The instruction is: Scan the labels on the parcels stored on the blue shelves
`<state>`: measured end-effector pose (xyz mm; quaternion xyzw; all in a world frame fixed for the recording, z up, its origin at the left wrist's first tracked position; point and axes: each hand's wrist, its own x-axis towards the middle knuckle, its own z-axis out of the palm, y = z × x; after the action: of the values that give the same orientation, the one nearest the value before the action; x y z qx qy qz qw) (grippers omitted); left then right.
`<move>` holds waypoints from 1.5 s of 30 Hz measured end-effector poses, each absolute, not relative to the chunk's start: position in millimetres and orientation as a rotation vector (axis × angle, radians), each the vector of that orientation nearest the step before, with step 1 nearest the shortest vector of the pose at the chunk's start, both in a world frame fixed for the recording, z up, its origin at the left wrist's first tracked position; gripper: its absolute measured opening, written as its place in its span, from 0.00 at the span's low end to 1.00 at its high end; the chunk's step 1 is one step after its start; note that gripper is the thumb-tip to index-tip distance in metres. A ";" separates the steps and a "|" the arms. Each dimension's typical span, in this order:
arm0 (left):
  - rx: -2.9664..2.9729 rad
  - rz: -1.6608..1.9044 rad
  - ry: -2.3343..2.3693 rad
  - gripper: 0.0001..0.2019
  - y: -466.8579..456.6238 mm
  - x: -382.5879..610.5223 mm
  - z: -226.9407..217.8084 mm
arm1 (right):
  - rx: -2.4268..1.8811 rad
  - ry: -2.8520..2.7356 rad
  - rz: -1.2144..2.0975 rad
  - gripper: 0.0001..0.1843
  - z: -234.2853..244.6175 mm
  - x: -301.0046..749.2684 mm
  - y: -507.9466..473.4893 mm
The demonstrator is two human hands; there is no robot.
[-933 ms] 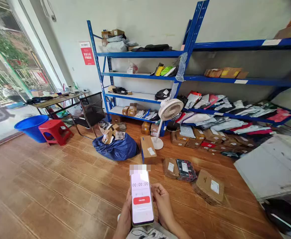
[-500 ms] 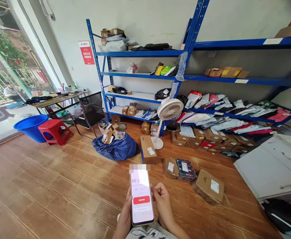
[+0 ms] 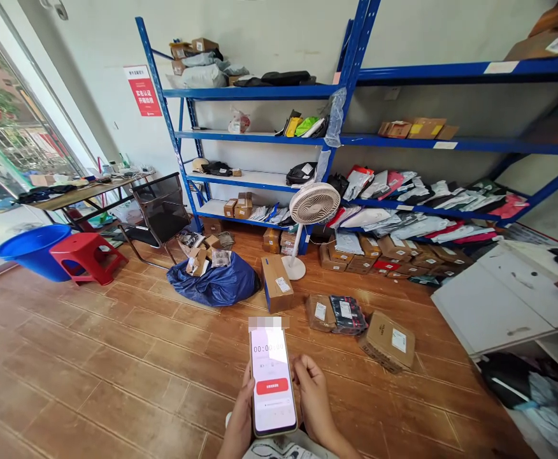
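Note:
A smartphone point(image 3: 273, 411) is held upright at the bottom middle, its lit screen showing a timer and a red button. My left hand point(image 3: 241, 408) is closed around its left edge, the thumb along the side and the other fingers hidden behind. My right hand point(image 3: 313, 395) is beside the phone's right edge, its fingers curled in and pressed together, with nothing visible in them. Whether it touches the phone I cannot tell. Beyond the hands, a taped carton point(image 3: 321, 312), a dark wrapped parcel point(image 3: 348, 314) and a larger carton point(image 3: 388, 341) lie on the floor.
Blue shelving point(image 3: 255, 92) with many parcels lines the wall. Before it stand a white fan point(image 3: 314, 204), a tall carton point(image 3: 276, 287) and a blue sack point(image 3: 212, 284). A red stool point(image 3: 88, 255), blue tub point(image 3: 35, 252) and chair point(image 3: 159, 210) are left; a white cabinet point(image 3: 499, 293) is right.
My view has turned a little to the right, so the room's contents sit further left in the picture. Both hands and the phone keep nearly the same pose.

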<state>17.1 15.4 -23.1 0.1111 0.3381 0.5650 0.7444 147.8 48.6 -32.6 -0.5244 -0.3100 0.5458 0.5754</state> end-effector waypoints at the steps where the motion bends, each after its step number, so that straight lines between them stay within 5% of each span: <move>1: 0.273 1.251 0.779 0.31 16.7 20.1 -21.4 | -1.226 -0.722 1.265 0.23 -34.4 151.3 49.5; 12: 0.308 1.190 0.753 0.30 40.9 85.3 -15.4 | -1.255 -0.672 1.241 0.26 -27.2 215.3 65.7; 17: 0.334 1.075 0.628 0.51 51.2 152.2 -12.1 | -1.254 -0.638 1.097 0.24 -24.7 290.1 77.9; 21: 0.409 0.972 0.647 0.57 63.7 214.1 -4.6 | -1.186 -0.636 1.160 0.13 -8.9 356.9 84.3; 24: 0.451 0.951 0.680 0.59 73.9 260.9 -5.0 | -1.130 -0.663 1.277 0.24 4.9 401.4 82.7; 38: 0.409 0.827 0.408 0.37 91.9 407.8 -44.0 | -1.202 -0.713 1.082 0.22 18.3 519.2 52.4; 45: 0.423 0.720 0.474 0.45 88.9 431.0 -22.6 | -1.267 -0.709 1.018 0.24 10.3 549.8 48.3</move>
<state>431.0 88.9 -22.6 0.2037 0.2281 0.3463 0.8869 549.8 48.3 10.3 -0.5536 -0.3098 0.4449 0.6321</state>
